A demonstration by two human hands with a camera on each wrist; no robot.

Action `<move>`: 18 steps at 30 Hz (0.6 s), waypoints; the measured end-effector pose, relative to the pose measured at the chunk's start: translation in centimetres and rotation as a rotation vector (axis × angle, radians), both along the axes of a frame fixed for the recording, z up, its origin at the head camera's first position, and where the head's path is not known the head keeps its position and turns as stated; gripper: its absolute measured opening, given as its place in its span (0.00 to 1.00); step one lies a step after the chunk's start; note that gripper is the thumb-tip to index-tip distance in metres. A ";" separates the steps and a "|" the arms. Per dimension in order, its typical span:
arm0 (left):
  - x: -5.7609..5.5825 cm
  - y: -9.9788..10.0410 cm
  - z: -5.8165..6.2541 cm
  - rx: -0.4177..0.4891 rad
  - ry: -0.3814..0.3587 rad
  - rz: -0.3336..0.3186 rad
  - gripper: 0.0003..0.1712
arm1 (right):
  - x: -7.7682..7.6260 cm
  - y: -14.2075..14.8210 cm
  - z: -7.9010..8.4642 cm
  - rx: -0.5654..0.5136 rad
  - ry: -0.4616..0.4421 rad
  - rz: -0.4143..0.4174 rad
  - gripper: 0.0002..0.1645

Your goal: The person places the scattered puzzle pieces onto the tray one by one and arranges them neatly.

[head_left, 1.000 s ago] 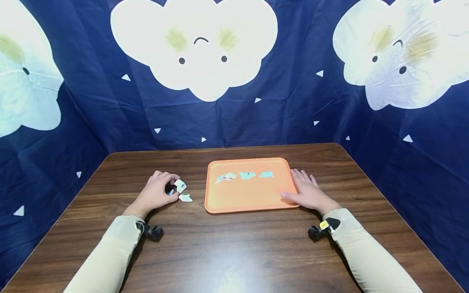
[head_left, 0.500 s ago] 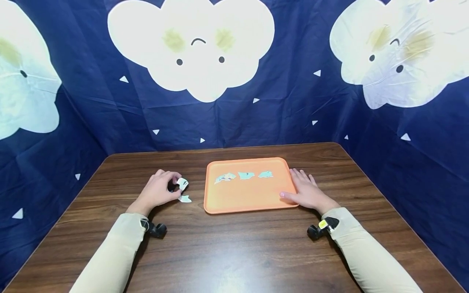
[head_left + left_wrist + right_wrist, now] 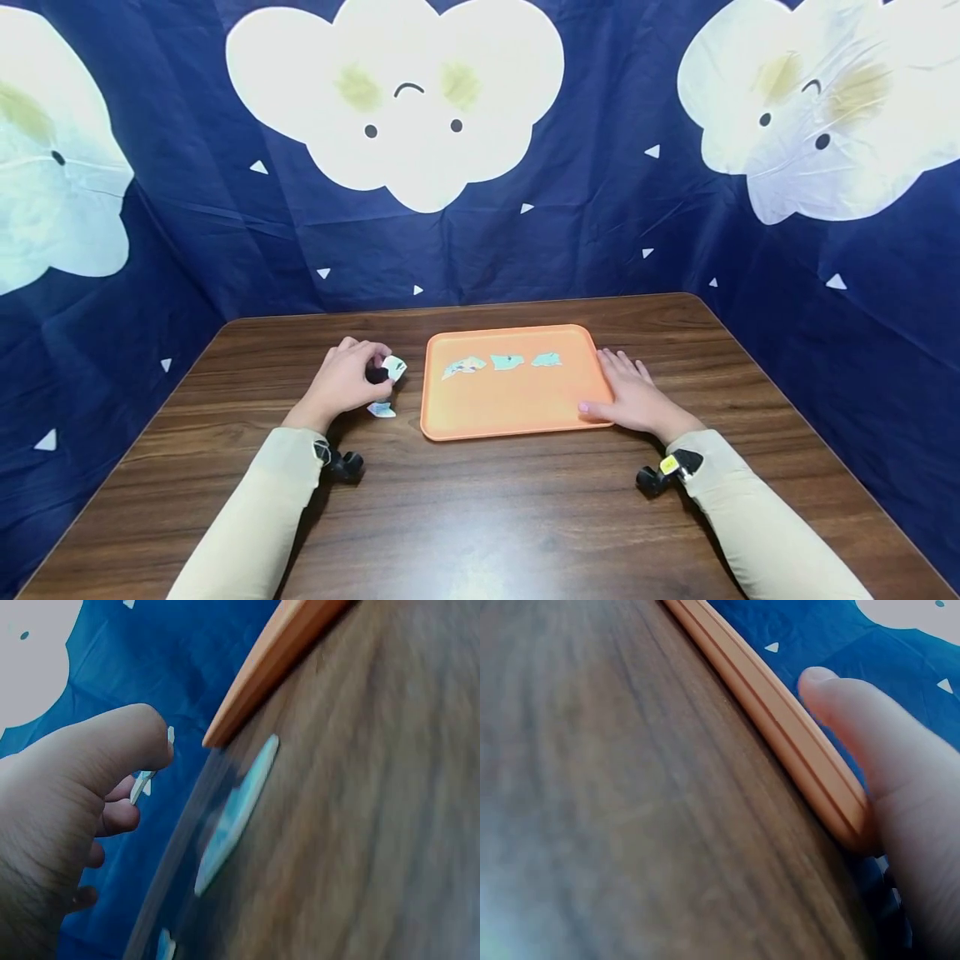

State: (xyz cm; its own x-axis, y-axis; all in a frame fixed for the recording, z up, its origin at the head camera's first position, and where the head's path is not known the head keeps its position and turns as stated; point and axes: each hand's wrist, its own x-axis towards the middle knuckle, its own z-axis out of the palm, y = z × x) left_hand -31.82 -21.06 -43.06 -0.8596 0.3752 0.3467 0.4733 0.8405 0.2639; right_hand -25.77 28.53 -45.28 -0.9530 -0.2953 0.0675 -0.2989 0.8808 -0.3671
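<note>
The left hand [image 3: 341,382] pinches a pale, dark-marked piece [image 3: 395,367] between thumb and fingers, raised off the table [image 3: 480,492] just left of the tray; holding it near the edge suits something so thin and flat, and leaves much of its marked face uncovered. Below the thumb, a second piece [image 3: 382,410] lies flat on the wood, apart from the tray, and the left wrist view catches a sliver of another piece [image 3: 165,946] at its bottom edge. The orange tray [image 3: 510,408] bears three more: a multicoloured piece [image 3: 464,367], a pale blue piece [image 3: 507,362] and a smaller piece [image 3: 547,359], spaced in a row toward the far side, perhaps so that each shows whole. At the tray's right end, the right hand [image 3: 636,400] lies with fingers stretched out, gripping nothing, its thumb over the near corner, which probably serves to steady the tray.
</note>
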 end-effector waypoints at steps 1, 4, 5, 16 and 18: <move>-0.1 0.3 0.1 -0.001 -0.002 -0.003 0.24 | 0.1 0.1 0.0 0.003 0.002 0.004 0.71; -0.1 0.9 0.4 0.000 -0.006 -0.010 0.24 | 0.2 0.2 0.0 0.005 0.008 0.014 0.72; -0.1 1.2 0.5 -0.003 -0.007 -0.009 0.24 | 0.3 0.2 0.0 0.002 0.010 0.017 0.72; -0.4 4.3 1.6 -0.019 -0.015 -0.033 0.28 | 0.4 0.4 -0.1 0.012 0.021 0.033 0.73; -0.5 4.9 1.7 -0.020 -0.017 -0.036 0.27 | 0.4 0.4 -0.1 0.012 0.025 0.036 0.72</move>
State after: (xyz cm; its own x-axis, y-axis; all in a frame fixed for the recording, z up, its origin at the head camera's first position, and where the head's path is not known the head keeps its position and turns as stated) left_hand -32.32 -16.16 -41.36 -0.8514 0.4126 0.3239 0.4986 0.8284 0.2552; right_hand -25.35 28.90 -45.43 -0.9397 -0.3306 0.0875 -0.3398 0.8736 -0.3484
